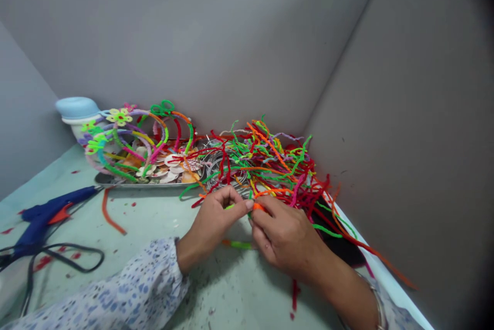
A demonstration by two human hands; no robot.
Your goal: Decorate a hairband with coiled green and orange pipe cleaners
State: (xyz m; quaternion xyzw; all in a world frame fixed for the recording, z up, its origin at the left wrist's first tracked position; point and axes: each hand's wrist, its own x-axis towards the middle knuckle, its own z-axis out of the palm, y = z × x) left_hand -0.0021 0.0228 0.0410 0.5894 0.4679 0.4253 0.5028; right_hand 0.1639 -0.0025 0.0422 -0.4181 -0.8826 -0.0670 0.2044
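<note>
My left hand (216, 222) and my right hand (285, 235) meet over the table, fingertips pinched together and touching. Between them are orange and green pipe cleaners (258, 207), mostly covered by the fingers. A bit of yellow-green shows inside my left hand's curled fingers. Below the hands, a green and orange fuzzy strip (240, 244) runs behind my right hand; whether it joins what I hold cannot be made out. Just beyond my fingers lies a tangled heap of coloured pipe cleaners (270, 160), with coiled silver wire (216, 170) at its left side.
A metal tray (154, 185) holds seashells (170, 165) and several headbands wrapped in pipe cleaner (154, 129). Behind it stands a white container with a blue lid (79, 108). A blue glue gun (50, 214) with a looping cord lies left. Grey walls (216, 36) enclose the back and right.
</note>
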